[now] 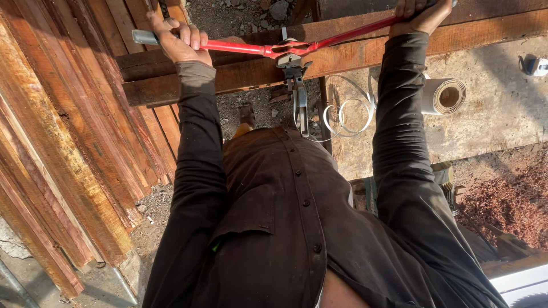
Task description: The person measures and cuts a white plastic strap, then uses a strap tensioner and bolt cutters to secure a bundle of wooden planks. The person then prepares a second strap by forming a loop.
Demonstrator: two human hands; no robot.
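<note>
Reddish timber planks (68, 142) lean in a stack at far left. Left hand (177, 40) is clenched around the grey-tipped end of one red handle of a long-handled cutter (285, 50), fingers wrapped over the top. The handles spread nearly flat across a wooden beam (342, 57); the tool's metal jaws hang below the pivot, between the two arms, beside loops of pale metal strapping (348, 114). Right hand (419, 14) grips the other red handle at the upper edge, partly cut off. A roll of grey sheet (445, 96) lies on the concrete further right.
</note>
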